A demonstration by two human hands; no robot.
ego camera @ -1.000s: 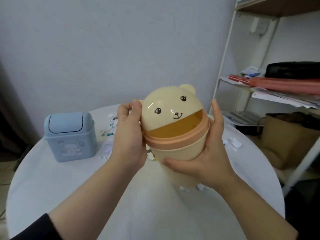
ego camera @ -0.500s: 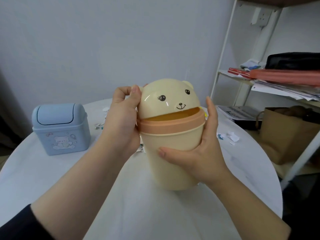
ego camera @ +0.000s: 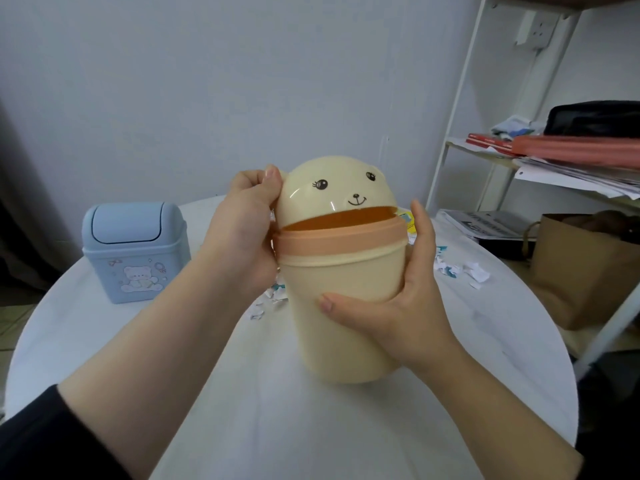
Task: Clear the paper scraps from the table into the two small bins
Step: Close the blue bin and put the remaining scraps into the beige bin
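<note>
Hands of a person frame a cream-yellow plastic bin (ego camera: 343, 282) with a peach band at its collar, held upright over the middle of a round white table (ego camera: 311, 427); whether its base touches the tabletop cannot be told. The bin's domed bear-face lid (ego camera: 332, 192) is tipped back, showing a dark orange gap at the front. The left hand (ego camera: 242, 237) grips the lid's left side, thumb pressed on the dome beside the ear, fingers curled behind. The right hand (ego camera: 401, 306) wraps the bin's body, thumb across the front, fingers straight up the right side.

A pale blue swing-lid bin (ego camera: 133, 251) with a bear print stands on the table, well apart to the left, lid closed. Torn white and blue paper scraps (ego camera: 464, 271) lie on the table right of the cream bin; more scraps (ego camera: 270, 299) lie under the left wrist. A white metal shelf rack (ego camera: 450, 133) and a brown paper bag (ego camera: 581, 278) stand at right.
</note>
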